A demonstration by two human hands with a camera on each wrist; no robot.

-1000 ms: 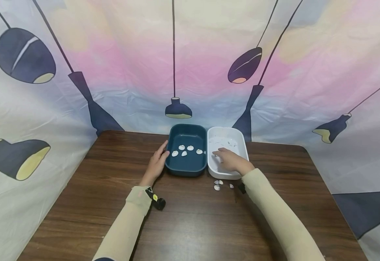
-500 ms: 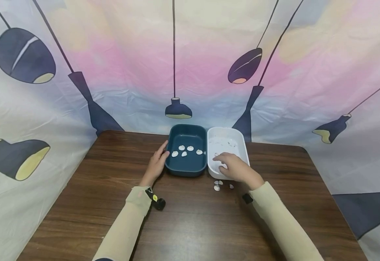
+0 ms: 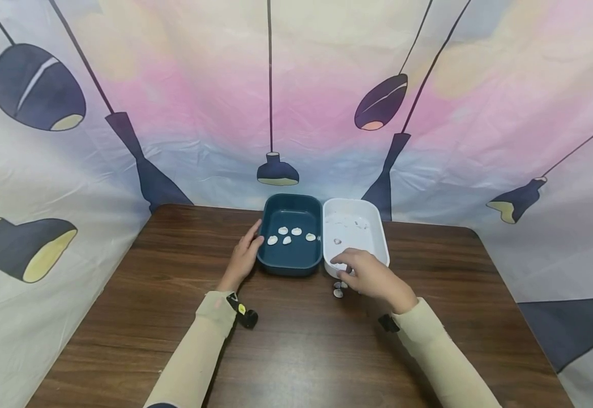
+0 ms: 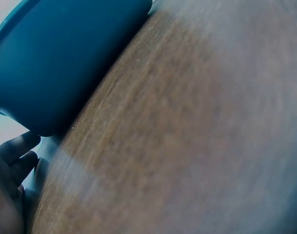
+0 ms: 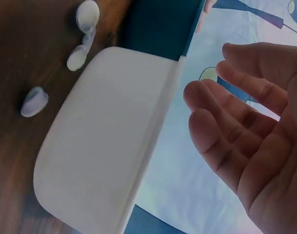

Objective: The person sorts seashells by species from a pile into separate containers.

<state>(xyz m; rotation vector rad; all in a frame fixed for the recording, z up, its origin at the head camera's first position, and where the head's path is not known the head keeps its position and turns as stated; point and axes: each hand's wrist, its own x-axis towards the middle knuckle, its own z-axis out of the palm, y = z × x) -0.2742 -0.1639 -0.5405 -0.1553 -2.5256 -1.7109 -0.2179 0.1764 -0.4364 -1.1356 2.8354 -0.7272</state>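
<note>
My left hand [image 3: 242, 258] rests against the left wall of a dark teal tray [image 3: 290, 267], its fingers extended along the side. Several white seashells [image 3: 273, 240] lie in that tray. Over the near end of a white tray [image 3: 382, 241] hangs my right hand [image 3: 370, 275], fingers loosely bent. In the right wrist view its palm faces the camera and nothing sits between thumb and fingers. A single small seashell [image 3: 337, 241] lies in the white tray, left of the middle. Only a few fingers [image 4: 16, 147] of the left hand show beside the teal tray in the left wrist view.
Several purplish-white seashells [image 5: 35, 102] lie on the brown wooden table [image 3: 296, 351], just in front of the white tray. Small greyish specks [image 3: 361, 224] mark the white tray's far part. The two trays stand side by side against a printed cloth backdrop [image 3: 214, 113].
My right hand has drawn back toward the near end of the white tray, uncovering the seashell there. It now hides one of the seashells on the table. My left hand stays put.
</note>
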